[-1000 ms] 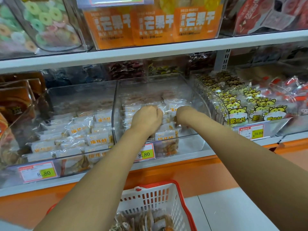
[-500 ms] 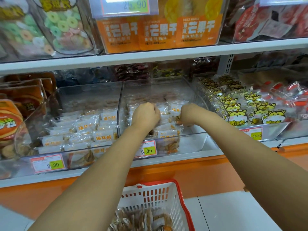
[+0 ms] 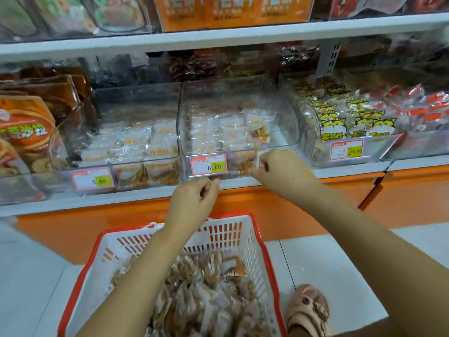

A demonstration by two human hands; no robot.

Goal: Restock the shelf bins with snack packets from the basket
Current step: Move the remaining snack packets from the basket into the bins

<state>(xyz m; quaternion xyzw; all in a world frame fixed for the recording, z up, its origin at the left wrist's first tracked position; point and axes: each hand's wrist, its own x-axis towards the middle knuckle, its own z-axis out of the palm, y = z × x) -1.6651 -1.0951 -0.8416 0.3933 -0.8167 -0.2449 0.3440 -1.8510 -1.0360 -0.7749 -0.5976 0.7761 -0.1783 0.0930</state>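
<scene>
Left hand point(image 3: 194, 199): fingers curled in, nothing visible in it, above the basket's far rim. Right hand point(image 3: 274, 170): fingers curled, against the front of the middle clear bin point(image 3: 288, 122); blurred, cannot tell if it pinches anything.

Snack packets: a heap in the white and red basket point(image 3: 243, 229) on the floor; rows of the same kind in the middle bin point(image 3: 226, 132), right part bare.

Risks, judged:
- One packet point(image 3: 260, 132) lies tilted on the rows; adding more could tip it onto the bare side
- Right hand is close to the 8.80 price tag point(image 3: 209, 165); a careless brush might knock it askew
- Glossy wrappers (likely slippery); too big a handful may spill
- Sandalled foot point(image 3: 307, 305) just beside the basket; a step could shove it
</scene>
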